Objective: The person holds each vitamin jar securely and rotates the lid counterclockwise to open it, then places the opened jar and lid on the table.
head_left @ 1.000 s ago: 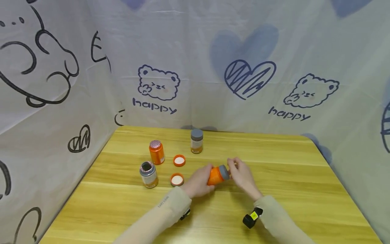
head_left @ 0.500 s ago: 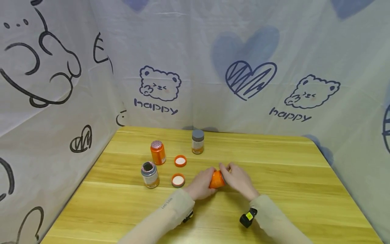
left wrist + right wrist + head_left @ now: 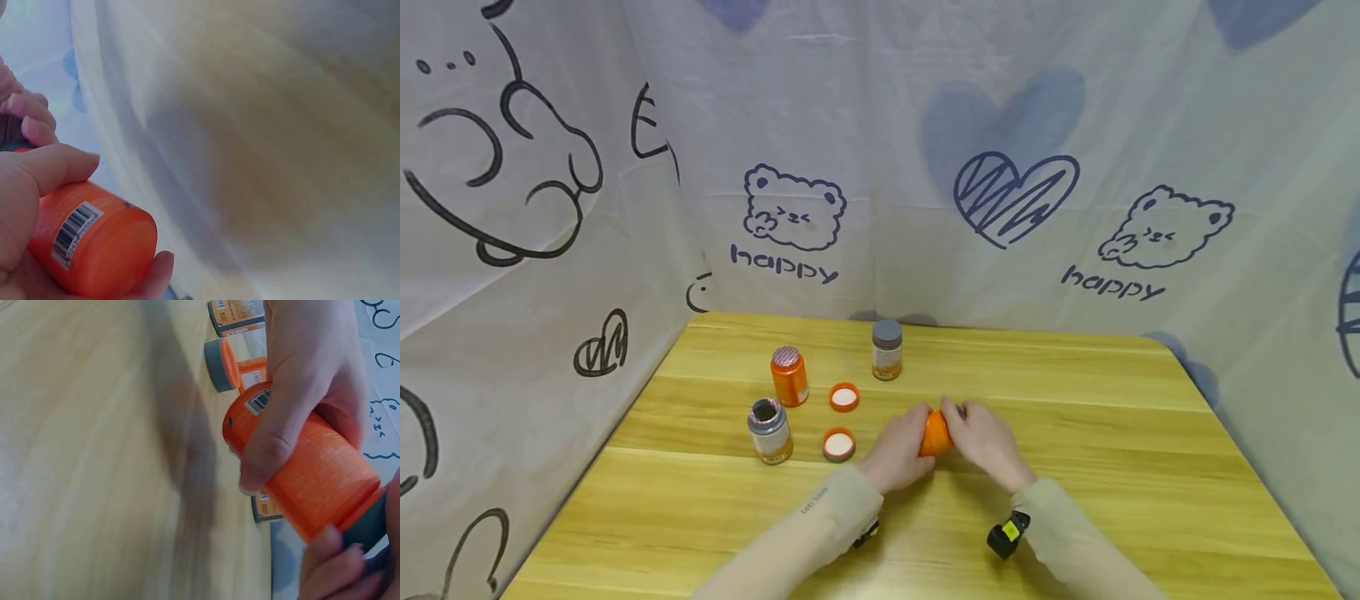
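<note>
Grips an orange screw-cap bottle (image 3: 936, 434) with left hand (image 3: 898, 452) and its grey cap (image 3: 367, 524) with right hand (image 3: 988, 442) over the worktop (image 3: 1090, 408), well in from its back edge, perhaps risking a slip through overhard twisting.

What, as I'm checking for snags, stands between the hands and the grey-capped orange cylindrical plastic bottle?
Nothing visible: the left hand grips the orange bottle, and the right hand holds its round grey cap. A white-lined, grey-and-orange round lid lies apart, left of the left hand.
</note>
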The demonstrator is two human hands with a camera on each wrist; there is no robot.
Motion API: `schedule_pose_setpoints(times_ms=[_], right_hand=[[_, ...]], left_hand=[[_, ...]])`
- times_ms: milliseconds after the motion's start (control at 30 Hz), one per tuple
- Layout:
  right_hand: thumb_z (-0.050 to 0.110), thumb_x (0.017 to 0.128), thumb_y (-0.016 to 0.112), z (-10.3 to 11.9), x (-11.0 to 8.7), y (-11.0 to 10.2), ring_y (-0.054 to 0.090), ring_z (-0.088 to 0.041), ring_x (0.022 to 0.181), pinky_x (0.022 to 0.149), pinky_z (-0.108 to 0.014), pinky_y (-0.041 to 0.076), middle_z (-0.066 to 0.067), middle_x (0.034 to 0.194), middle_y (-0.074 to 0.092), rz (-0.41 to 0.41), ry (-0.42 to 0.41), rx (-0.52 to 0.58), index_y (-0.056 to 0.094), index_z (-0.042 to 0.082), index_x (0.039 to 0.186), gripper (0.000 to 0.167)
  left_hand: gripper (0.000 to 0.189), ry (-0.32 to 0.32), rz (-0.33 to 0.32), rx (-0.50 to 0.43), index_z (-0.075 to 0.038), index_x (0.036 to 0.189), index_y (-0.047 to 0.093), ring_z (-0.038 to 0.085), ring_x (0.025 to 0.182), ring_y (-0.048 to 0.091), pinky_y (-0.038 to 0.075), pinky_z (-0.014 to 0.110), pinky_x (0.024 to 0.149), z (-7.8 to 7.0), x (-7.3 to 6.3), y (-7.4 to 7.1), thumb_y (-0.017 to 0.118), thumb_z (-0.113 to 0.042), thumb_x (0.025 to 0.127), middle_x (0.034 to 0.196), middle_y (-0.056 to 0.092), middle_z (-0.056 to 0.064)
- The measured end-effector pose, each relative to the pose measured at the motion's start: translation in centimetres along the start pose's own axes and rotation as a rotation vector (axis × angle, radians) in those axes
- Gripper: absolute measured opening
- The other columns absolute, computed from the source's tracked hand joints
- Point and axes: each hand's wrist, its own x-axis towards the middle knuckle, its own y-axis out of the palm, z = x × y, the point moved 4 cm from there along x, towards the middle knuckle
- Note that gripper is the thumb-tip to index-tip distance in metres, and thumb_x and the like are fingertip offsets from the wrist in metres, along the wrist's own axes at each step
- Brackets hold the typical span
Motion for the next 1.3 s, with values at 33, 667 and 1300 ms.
schedule_pose_setpoints(times_ms=[33,667,1300], right_hand=[[0.052,0.105,0.034,0.1,0.0,-0.1,0.050,-0.019,0.059,0.054,-0.029,0.037,-0.005,0.070,0.054,-0.009,-0.001,0.008,0.058,0.009,0.081,0.054],[0.041,0.101,0.047,0.5,-0.1,-0.5,0.041,-0.015,0.055,0.052,-0.026,0.033,0.000,0.065,0.044,-0.132,-0.109,0.242,0.048,0.012,0.071,0.042],[0.024,0.096,0.057,1.1,0.1,-1.7,0.040,-0.007,0.050,0.047,-0.021,0.032,0.004,0.062,0.047,-0.028,-0.446,0.118,0.054,0.012,0.088,0.014]], left_hand=[[0.055,-0.006,-0.013,0.004,-0.004,0.126,0.050,0.023,0.090,0.058,0.048,0.035,0.083,-0.1,0.1,-0.2,0.080,-0.012,0.081,0.109,0.063,0.009],[0.055,-0.014,-0.044,0.066,-0.011,0.117,0.053,0.015,0.076,0.058,0.046,0.028,0.066,-1.1,0.2,-1.8,0.088,-0.015,0.073,0.092,0.066,0.002],[0.054,0.052,0.128,-0.232,-0.008,0.128,0.050,0.014,0.088,0.060,0.050,0.027,0.079,-0.5,0.3,-2.1,0.078,-0.007,0.081,0.109,0.066,0.008]])
